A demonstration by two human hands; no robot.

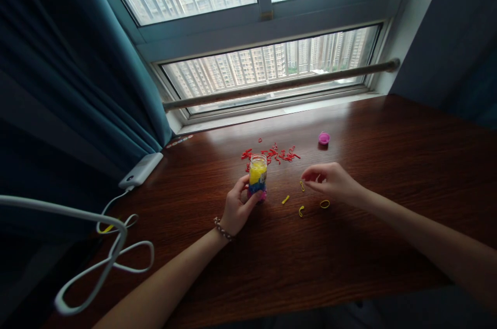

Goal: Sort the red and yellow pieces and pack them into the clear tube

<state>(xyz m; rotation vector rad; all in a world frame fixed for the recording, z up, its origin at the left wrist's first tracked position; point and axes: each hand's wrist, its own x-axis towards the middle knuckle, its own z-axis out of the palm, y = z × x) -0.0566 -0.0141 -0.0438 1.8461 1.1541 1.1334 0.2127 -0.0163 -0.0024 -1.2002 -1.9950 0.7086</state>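
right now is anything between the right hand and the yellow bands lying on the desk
Nothing visible does. The right hand hovers directly over the yellow bands, with only bare desk around them. The jar, held by the left hand, stands off to the side.

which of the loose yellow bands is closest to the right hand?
The small yellow rubber band just below the right hand's fingertips. The other three lie lower on the dark wooden table, nearer the person.

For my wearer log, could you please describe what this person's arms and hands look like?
Both arms are bare, with no sleeves in view. The left hand has a beaded bracelet at the wrist. The right hand shows no rings, watch or gloves.
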